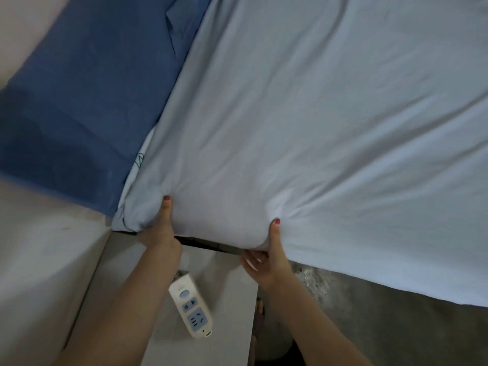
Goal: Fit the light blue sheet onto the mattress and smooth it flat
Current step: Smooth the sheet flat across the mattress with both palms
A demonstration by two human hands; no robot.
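Note:
The light blue sheet (303, 122) covers most of the mattress and is drawn over its near corner, with creases fanning out from my two hands. My left hand (162, 228) grips the sheet at the corner's left side, thumb on top, fingers hidden under the edge. My right hand (266, 257) grips the sheet's edge at the corner's right side, thumb pressed into the cloth and fingers curled beneath. A strip of patterned mattress cover (137, 161) shows left of the sheet.
A dark blue cloth (87, 101) lies against the bed's left side. Below the corner stands a pale bedside table (232, 299) with a white power strip (191, 309) on it. Grey floor (383, 326) runs to the right, a white wall (39, 260) to the left.

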